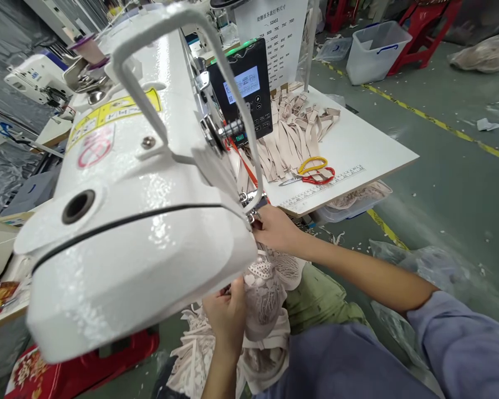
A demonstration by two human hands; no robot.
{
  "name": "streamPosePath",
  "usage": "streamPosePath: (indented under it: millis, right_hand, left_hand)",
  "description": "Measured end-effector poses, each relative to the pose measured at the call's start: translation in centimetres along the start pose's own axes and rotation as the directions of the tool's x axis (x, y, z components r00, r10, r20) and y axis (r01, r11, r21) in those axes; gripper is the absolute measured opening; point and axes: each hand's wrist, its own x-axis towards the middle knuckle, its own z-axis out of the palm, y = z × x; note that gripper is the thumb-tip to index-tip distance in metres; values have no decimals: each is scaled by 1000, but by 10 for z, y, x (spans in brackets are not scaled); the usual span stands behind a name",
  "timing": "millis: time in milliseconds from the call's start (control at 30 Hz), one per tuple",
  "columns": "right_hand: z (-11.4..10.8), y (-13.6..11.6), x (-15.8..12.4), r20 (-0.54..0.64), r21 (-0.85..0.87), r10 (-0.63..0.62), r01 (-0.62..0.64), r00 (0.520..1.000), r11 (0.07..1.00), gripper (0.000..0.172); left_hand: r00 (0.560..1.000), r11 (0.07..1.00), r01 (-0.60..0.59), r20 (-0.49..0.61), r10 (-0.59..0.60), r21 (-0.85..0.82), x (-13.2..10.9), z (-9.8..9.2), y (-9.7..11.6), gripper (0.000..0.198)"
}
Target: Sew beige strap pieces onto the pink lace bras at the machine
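Note:
A big white sewing machine point(141, 183) fills the left and middle of the view and hides the needle area. My right hand point(276, 227) reaches in under the machine's head by the presser foot, fingers pinched together on fabric I can barely see. My left hand point(227, 310) sits lower, below the machine's front, closed on a pale beige lace garment point(266, 299) that hangs into my lap. Its fingertips are partly hidden by the machine.
A pile of beige straps point(293, 133) lies on the white table point(378, 149), with yellow-and-red scissors point(314, 172) beside it. A black control panel point(245, 91) stands behind. A plastic bin point(376, 50) and red stool sit on the green floor.

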Motion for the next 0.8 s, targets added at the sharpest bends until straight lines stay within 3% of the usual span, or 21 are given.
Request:
streamPosePath:
  millis: [333,533,600,700,800]
  right_hand:
    - [-2,-2,1,-10,47,-2,3,1000,999,14]
    - [1,-2,0,-22,96,38,-35,999,995,15]
    - [2,-6,2,-51,98,55,-50,997,994,13]
    - [0,-18,-1,-76,167,80,-66,994,984,7]
    - [-16,-28,-22,-86,319,209,-171,974,932,12]
  left_hand:
    - [998,996,-55,7,55,72,1,-1,-5,18]
    - [999,1000,14,49,-15,26,-2,-8,-19,27]
    - [994,1000,18,112,-18,4,0,-14,-19,32]
    - [955,1000,-11,297,12,-6,0,-20,-11,46]
    - [892,998,-3,450,35,-71,-24,-9,5,55]
